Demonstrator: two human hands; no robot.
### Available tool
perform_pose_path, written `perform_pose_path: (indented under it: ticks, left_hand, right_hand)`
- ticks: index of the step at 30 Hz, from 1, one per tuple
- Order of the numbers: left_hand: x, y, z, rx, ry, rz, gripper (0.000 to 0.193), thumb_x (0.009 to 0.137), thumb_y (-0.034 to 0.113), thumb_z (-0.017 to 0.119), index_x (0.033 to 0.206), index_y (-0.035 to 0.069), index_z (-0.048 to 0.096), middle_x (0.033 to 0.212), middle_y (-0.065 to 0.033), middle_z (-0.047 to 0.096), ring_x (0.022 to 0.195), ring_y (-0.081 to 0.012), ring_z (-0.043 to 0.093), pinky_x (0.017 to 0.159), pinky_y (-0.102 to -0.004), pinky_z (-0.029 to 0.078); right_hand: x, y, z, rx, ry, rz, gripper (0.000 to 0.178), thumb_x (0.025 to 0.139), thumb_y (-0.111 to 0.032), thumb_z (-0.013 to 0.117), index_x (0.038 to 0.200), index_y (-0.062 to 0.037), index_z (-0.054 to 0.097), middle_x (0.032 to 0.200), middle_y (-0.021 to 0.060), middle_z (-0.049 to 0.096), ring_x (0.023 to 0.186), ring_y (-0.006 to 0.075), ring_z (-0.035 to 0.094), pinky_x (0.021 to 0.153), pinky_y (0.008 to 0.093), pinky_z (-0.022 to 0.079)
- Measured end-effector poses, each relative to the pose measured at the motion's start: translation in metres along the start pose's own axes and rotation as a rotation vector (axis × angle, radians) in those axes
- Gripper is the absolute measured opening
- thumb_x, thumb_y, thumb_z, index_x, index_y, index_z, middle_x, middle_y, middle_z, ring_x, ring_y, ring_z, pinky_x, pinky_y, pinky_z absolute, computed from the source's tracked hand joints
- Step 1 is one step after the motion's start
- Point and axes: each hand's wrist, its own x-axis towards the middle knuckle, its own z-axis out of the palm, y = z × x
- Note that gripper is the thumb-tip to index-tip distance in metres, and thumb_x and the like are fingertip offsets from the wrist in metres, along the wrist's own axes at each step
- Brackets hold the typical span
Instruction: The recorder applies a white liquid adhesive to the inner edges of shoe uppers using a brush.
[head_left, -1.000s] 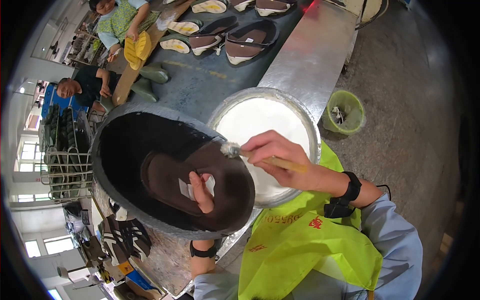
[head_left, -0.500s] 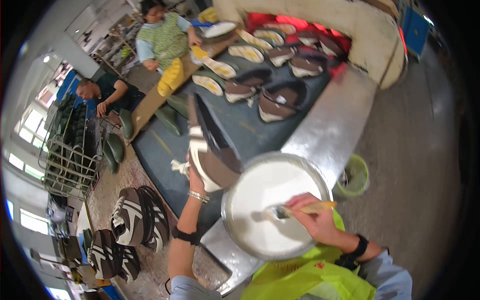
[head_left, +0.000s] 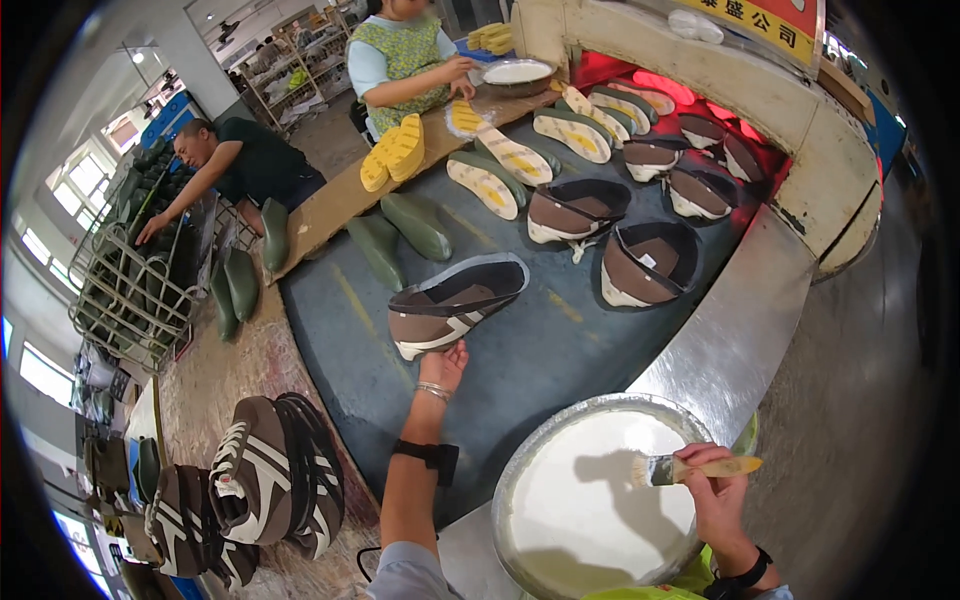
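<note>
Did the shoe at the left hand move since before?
Yes. The shoe moved away from the bowl, farther out over the dark belt.

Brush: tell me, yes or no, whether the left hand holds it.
No, the right hand grips the brush while the left hand touches a shoe upper.

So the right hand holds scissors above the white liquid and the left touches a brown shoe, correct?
Not scissors: in the head view, the right hand holds a brush above the white liquid; the left hand touches a brown shoe.

Downward fisheye view from head
</note>
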Motion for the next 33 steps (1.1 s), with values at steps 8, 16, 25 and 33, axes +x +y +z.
perform_pose_path:
  ticks: [8, 16, 25, 33]
  left_hand:
    - [-0.038, -0.007, -0.006, 0.077, 0.039, -0.039, 0.031, 0.096, 0.017, 0.041, 0.118, -0.002, 0.049, 0.114, -0.0181, 0.057, 0.104, -0.0272, 0.058, 0.094, -0.0412, 0.048]
    - [-0.205, 0.097, 0.051, 1.555, -0.275, -0.252, 0.045, 0.091, 0.036, 0.055, 0.124, 0.005, 0.053, 0.115, -0.0088, 0.061, 0.106, -0.0167, 0.057, 0.092, -0.0322, 0.045]
    - [-0.377, 0.287, 0.028, 2.204, 0.415, -0.216, 0.073, 0.07, 0.03, 0.067, 0.128, -0.005, 0.04, 0.121, -0.0256, 0.055, 0.112, -0.0355, 0.054, 0.098, -0.0396, 0.04]
    - [-0.41, 0.25, -0.055, 2.071, 0.83, 0.443, 0.055, 0.071, 0.0, 0.045, 0.126, 0.003, 0.05, 0.104, -0.0295, 0.06, 0.103, -0.0438, 0.055, 0.09, -0.0421, 0.044]
  right_hand:
    - [-0.018, -0.011, -0.005, -0.013, 0.023, -0.013, 0.013, 0.087, -0.007, 0.061, 0.096, -0.0003, 0.053, 0.102, 0.012, 0.058, 0.097, 0.0183, 0.056, 0.088, 0.0329, 0.045]
    - [-0.039, -0.007, -0.024, -0.018, -0.163, 0.097, 0.017, 0.087, -0.001, 0.056, 0.103, 0.0014, 0.055, 0.111, 0.0183, 0.06, 0.101, 0.02, 0.058, 0.09, 0.0322, 0.047]
    - [-0.056, -0.027, -0.019, -0.044, -0.224, -0.038, 0.015, 0.088, -0.002, 0.055, 0.103, -0.0005, 0.055, 0.114, 0.0189, 0.059, 0.11, 0.0234, 0.056, 0.097, 0.0349, 0.042]
    - [-0.088, -0.052, -0.026, -0.062, -0.194, -0.104, 0.017, 0.087, -0.005, 0.056, 0.103, -0.0005, 0.055, 0.113, 0.018, 0.059, 0.107, 0.0229, 0.056, 0.094, 0.0347, 0.043]
